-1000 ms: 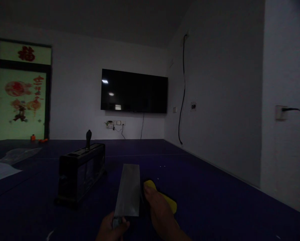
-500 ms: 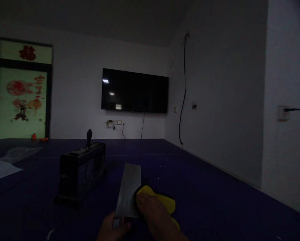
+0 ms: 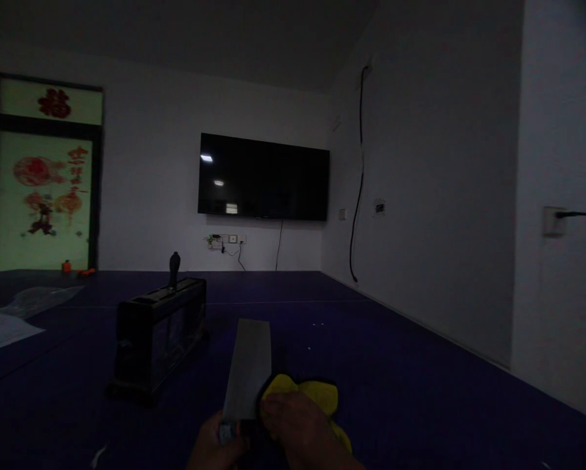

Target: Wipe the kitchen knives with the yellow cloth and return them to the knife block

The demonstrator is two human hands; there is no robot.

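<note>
A cleaver (image 3: 248, 369) with a broad grey blade points away from me over the dark blue table. My left hand (image 3: 217, 444) is closed around its handle at the bottom of the view. A yellow cloth with a dark edge (image 3: 322, 395) is bunched under my right hand (image 3: 297, 421), whose fingers press it against the lower right edge of the blade. Part of the handle is in deep shadow.
Left of the blade stands a black box-shaped device (image 3: 160, 336) with an upright knob handle. Paper (image 3: 6, 331) and clear plastic film (image 3: 41, 299) lie farther left. Small orange items (image 3: 66, 266) sit at the table's far edge. A television (image 3: 263, 176) hangs on the wall.
My right hand has slid the cloth down along the blade toward the handle. The cleaver has shifted slightly left, and more of its blade shows.
</note>
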